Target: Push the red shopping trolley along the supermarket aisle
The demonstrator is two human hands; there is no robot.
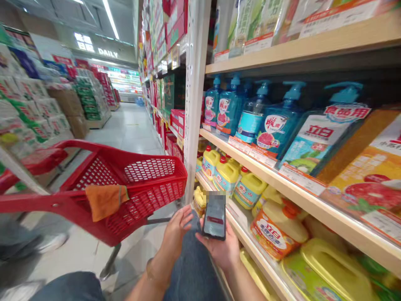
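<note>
Phone [214,223] in your right grip [224,248]: smooth, glossy dark screen. Left of your left grip [178,230]: cart [75,213] in shiny red plastic, orange cloth [105,202] matt, soft-looking. Beyond it, floor tiles [131,129] smooth, glossy. Right of your right grip: upper shelf [297,49] smooth pale wood-look, pump bottles [269,131] glossy translucent blue plastic, jugs [250,186] yellow plastic. Between your grips, trousers [191,267]: matt, denim-like cloth.

Pale tiled floor [133,125], white post [194,83] at left edge of wooden shelves [282,51], ceiling strip light [111,19], lit DAILY sign [108,52]
</note>
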